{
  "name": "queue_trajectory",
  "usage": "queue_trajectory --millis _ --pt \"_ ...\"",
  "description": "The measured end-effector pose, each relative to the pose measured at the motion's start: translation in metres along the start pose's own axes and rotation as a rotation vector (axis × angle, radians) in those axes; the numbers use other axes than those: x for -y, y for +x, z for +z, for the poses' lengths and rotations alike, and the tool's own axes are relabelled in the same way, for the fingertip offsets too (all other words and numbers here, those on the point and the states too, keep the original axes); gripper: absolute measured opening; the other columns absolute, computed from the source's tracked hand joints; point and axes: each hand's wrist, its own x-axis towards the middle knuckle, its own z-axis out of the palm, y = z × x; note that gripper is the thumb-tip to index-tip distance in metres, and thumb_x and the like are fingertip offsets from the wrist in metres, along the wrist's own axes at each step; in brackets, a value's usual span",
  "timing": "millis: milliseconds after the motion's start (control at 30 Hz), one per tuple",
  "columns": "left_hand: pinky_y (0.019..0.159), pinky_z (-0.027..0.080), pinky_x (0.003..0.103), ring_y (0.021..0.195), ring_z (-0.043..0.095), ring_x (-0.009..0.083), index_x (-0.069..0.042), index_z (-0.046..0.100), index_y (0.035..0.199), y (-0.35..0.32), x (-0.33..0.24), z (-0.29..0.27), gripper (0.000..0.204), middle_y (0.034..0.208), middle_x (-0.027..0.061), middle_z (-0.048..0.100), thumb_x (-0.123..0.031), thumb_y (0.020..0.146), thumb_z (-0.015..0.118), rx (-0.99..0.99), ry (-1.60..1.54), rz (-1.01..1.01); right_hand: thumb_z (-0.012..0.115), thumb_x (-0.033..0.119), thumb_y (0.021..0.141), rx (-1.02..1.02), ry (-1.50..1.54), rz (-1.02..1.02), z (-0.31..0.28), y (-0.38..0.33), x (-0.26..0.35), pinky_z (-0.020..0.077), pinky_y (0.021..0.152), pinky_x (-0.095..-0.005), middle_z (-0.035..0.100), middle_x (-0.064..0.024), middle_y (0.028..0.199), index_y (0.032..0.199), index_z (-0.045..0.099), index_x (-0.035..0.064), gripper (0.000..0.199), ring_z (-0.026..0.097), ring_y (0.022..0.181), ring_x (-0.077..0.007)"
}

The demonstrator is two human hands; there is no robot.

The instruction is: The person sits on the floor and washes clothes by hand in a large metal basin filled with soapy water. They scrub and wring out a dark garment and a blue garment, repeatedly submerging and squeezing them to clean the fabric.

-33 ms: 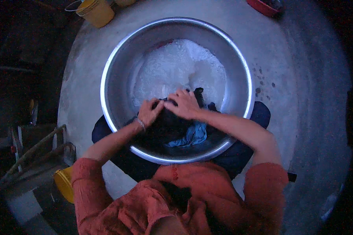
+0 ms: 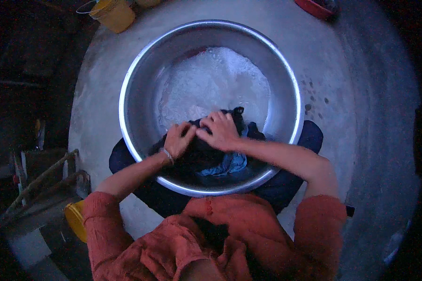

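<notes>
1. While the basin (image 2: 126, 93) stands on the floor between the person's knees, it holds soapy water with white foam (image 2: 211, 79) in its far half and a dark cloth (image 2: 206, 152) at its near side.
2. Left hand (image 2: 177, 139) is closed on the cloth, with its fingers curled into the fabric; right hand (image 2: 220, 131) presses on the same cloth just beside it, and the two hands touch.
3. A blue piece of fabric (image 2: 229, 164) lies under the right wrist; I cannot tell if it belongs to the dark cloth.
4. A yellow bucket (image 2: 115, 14) and a red bowl (image 2: 314, 7) are cut off at the top edge.
5. Concrete floor (image 2: 342, 93) is grey with some wet spots; the room around it is too dark to make out.
</notes>
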Motion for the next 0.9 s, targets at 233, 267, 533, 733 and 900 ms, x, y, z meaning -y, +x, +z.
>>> queue_trajectory --millis 233,267,533,733,900 --pt "0.071 0.040 0.043 0.085 0.050 0.0347 -0.006 0.045 0.103 -0.030 -0.021 0.029 0.024 0.088 0.0155 0.051 -0.019 0.082 0.046 0.026 0.647 0.136 0.050 0.021 0.075 -0.205 -0.242 -0.250 0.037 -0.021 0.008 0.0364 0.064 -0.0377 0.049 -0.0109 0.079 0.078 0.049 0.0062 0.015 0.049 0.073 -0.0260" --pt "0.072 0.040 0.043 0.086 0.050 0.0341 -0.006 0.045 0.102 -0.018 -0.015 0.033 0.024 0.090 0.0156 0.051 -0.019 0.082 0.046 0.030 0.632 0.098 0.049 0.020 0.075 -0.222 -0.224 -0.235 0.045 -0.010 -0.002 0.0368 0.064 -0.0383 0.050 -0.0112 0.079 0.078 0.049 0.0060 0.014 0.050 0.072 -0.0265" --pt "0.075 0.043 0.045 0.094 0.051 0.0362 -0.011 0.047 0.100 0.113 0.018 0.031 0.022 0.100 0.0184 0.053 -0.025 0.085 0.040 -0.124 0.588 -0.021 0.044 0.022 0.081 -0.139 -0.215 0.062 0.057 0.109 -0.062 0.0403 0.069 -0.0431 0.057 -0.0122 0.094 0.085 0.051 0.0069 0.017 0.053 0.087 -0.0315" --pt "0.081 0.040 0.046 0.098 0.050 0.0379 -0.010 0.052 0.108 0.166 0.025 0.021 0.041 0.103 0.0165 0.055 -0.039 0.089 0.031 -0.068 0.312 -0.006 0.046 0.046 0.078 -0.114 -0.476 0.259 -0.002 0.112 -0.060 0.0353 0.087 -0.0489 0.045 -0.0107 0.118 0.114 0.052 0.0209 0.044 0.035 0.115 -0.0316" --pt "0.078 0.040 0.045 0.088 0.053 0.0399 -0.006 0.059 0.092 0.102 -0.023 0.016 0.054 0.090 0.0207 0.059 -0.050 0.086 0.028 0.152 0.313 0.006 0.050 0.050 0.073 0.051 0.072 0.352 0.002 0.051 -0.065 0.0380 0.088 -0.0462 0.044 -0.0192 0.117 0.111 0.055 0.0180 0.049 0.044 0.107 -0.0381"
